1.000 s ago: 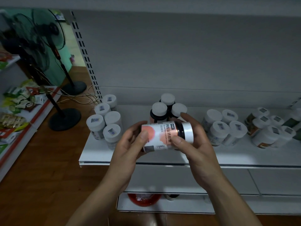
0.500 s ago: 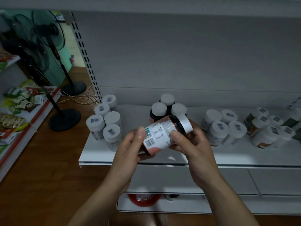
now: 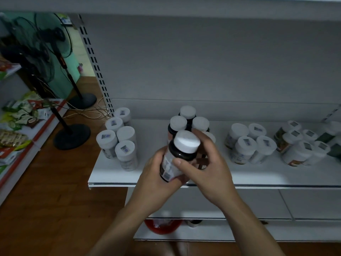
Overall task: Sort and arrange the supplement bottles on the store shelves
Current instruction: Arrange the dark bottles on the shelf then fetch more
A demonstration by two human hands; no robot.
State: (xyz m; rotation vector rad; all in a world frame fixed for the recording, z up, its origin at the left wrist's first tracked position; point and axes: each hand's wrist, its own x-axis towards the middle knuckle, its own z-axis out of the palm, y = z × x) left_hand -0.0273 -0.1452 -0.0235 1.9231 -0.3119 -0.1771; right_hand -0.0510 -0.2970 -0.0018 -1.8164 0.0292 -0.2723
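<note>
A dark supplement bottle (image 3: 181, 150) with a white cap and a pale label is held almost upright above the front of the white shelf (image 3: 147, 178). My left hand (image 3: 156, 178) grips its lower body from the left. My right hand (image 3: 206, 167) holds it from the right, thumb across the dark shoulder. Just behind stand three matching dark bottles (image 3: 188, 121) with white caps. A cluster of white bottles (image 3: 120, 141) is on the shelf's left end, another white group (image 3: 249, 143) to the right, and green-and-brown labelled ones (image 3: 299, 145) further right.
The grey back panel (image 3: 203, 61) and an upper shelf edge close in the space above. Two standing fans (image 3: 46, 71) with black bases and loose cables are on the wooden floor at left. A side rack (image 3: 16, 126) holds snack packets. A red object (image 3: 162, 226) sits on the lower shelf.
The bottle has turned from lying sideways, label up, to nearly upright with its cap up. Both hands kept hold and moved slightly toward the dark bottles.
</note>
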